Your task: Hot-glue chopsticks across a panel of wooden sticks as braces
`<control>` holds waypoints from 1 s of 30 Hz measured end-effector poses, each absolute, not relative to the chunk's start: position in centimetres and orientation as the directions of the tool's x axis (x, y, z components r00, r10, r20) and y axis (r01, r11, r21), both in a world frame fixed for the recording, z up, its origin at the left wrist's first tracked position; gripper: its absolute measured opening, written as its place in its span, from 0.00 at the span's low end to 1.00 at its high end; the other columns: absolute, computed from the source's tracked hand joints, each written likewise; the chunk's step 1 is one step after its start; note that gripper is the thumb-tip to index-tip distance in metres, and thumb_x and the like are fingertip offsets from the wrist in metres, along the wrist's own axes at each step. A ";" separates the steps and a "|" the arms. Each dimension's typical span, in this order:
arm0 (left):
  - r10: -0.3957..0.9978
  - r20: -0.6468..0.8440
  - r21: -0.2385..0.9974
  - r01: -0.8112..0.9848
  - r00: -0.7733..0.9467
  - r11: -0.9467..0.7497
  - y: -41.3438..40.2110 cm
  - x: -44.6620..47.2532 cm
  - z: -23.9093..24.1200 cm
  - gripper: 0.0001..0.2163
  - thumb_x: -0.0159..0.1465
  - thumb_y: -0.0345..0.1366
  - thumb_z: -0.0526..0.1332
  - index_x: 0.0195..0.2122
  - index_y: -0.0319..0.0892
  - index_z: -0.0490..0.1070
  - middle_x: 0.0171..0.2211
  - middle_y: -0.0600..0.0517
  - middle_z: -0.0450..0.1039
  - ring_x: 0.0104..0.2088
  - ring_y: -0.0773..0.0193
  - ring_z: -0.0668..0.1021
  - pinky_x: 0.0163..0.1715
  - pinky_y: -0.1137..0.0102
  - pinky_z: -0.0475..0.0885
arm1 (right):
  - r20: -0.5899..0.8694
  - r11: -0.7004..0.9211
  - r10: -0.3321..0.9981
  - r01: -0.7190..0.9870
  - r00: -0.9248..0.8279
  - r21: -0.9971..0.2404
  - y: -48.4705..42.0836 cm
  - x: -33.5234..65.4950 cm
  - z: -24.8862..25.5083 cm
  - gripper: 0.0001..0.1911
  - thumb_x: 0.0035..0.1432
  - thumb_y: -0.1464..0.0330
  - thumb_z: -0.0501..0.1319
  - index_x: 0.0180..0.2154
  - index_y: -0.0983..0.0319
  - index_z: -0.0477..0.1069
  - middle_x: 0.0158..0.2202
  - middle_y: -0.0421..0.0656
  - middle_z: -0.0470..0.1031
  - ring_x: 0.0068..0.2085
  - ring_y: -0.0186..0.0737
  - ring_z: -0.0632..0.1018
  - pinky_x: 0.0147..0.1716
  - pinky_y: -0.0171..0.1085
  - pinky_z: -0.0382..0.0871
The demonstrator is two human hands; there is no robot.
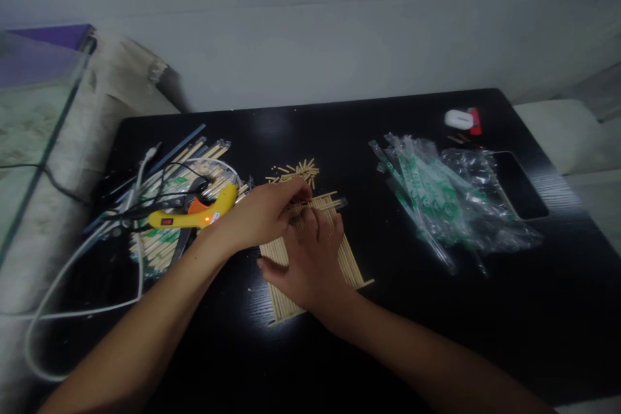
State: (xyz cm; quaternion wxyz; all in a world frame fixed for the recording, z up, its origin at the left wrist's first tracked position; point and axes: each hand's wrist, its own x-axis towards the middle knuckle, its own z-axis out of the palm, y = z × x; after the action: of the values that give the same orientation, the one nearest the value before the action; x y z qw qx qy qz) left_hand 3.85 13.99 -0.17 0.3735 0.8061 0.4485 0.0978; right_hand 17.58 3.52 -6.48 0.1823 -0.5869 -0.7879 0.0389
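Note:
A flat panel of thin wooden sticks [281,305], set side by side, lies on the black table. My right hand [313,259] rests on it with fingers spread. Over the panel's far left part is my left hand [266,210], its fingers curled together at the far edge; what they pinch is hidden. Crosswise sticks [327,202] run along that edge, and a bit of clear plastic [342,202] shows at their right end. Just behind the panel is a loose heap of short cut stick pieces [298,171].
Left stands a yellow glue gun [194,217], its orange light lit, on wrapped chopsticks [155,252] among white and black cables [140,272]. Clear, green-printed wrappers [427,194] lie right, beside a phone [521,184]. A white case [458,119] and red object [475,121] sit behind.

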 end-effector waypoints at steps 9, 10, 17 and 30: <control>0.795 -0.161 0.708 0.630 0.585 -0.320 14.0 3.9 -0.7 0.22 0.59 0.22 0.56 0.52 0.49 0.71 0.47 0.53 0.80 0.44 0.59 0.82 0.44 0.65 0.74 | 0.260 0.311 0.935 0.909 -0.241 -0.278 3.4 17.6 -6.6 0.35 0.61 0.42 0.62 0.57 0.60 0.73 0.63 0.61 0.68 0.64 0.67 0.65 0.64 0.70 0.48; 0.793 -0.157 0.716 0.621 0.589 -0.319 14.0 3.9 -0.7 0.22 0.59 0.22 0.56 0.53 0.49 0.71 0.49 0.53 0.80 0.46 0.59 0.81 0.46 0.65 0.74 | 0.262 0.311 0.934 0.911 -0.241 -0.272 3.4 17.6 -6.6 0.35 0.61 0.41 0.61 0.57 0.60 0.73 0.63 0.61 0.69 0.64 0.67 0.65 0.64 0.70 0.48; 0.779 -0.171 0.735 0.605 0.603 -0.307 14.3 4.2 -0.5 0.21 0.62 0.23 0.55 0.53 0.49 0.71 0.51 0.51 0.79 0.49 0.58 0.81 0.49 0.62 0.74 | 0.250 0.307 0.937 0.917 -0.245 -0.255 3.5 17.5 -6.6 0.37 0.61 0.42 0.61 0.60 0.60 0.72 0.62 0.60 0.70 0.65 0.68 0.64 0.66 0.71 0.46; 0.782 -0.158 0.741 0.596 0.603 -0.310 14.1 4.3 -0.6 0.22 0.61 0.22 0.54 0.53 0.49 0.71 0.50 0.52 0.79 0.49 0.59 0.80 0.49 0.63 0.74 | 0.246 0.319 0.935 0.907 -0.255 -0.274 3.5 17.6 -6.5 0.37 0.62 0.43 0.60 0.62 0.61 0.71 0.61 0.61 0.69 0.65 0.68 0.62 0.66 0.72 0.46</control>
State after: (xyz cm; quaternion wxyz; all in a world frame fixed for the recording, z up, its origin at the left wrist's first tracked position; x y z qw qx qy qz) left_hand 4.29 14.14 -0.56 0.4000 0.8010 0.4301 0.1161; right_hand 17.58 3.49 -6.51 0.1836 -0.5822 -0.7912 0.0380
